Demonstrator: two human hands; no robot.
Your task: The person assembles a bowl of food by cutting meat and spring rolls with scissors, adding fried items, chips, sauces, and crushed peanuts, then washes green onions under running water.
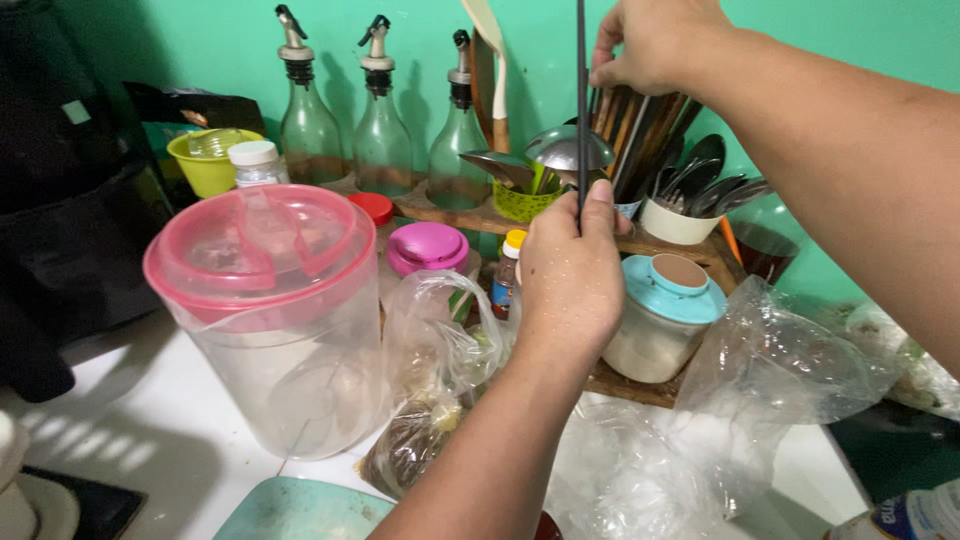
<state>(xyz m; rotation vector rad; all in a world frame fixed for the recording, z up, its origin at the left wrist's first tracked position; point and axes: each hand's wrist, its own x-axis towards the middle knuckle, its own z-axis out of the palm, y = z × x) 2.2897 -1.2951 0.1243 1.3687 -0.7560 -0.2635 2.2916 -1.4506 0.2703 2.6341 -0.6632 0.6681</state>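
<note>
Two hands pinch one thin dark rod (581,110) upright, left hand (568,270) low at six o'clock, right hand (655,42) high at twelve, steadying it above the utensil holder (672,222).

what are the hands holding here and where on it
Both hands grip one thin dark rod, held upright: the left hand pinches its lower part, the right hand its upper part. Its lower end is hidden behind the left hand.
</note>
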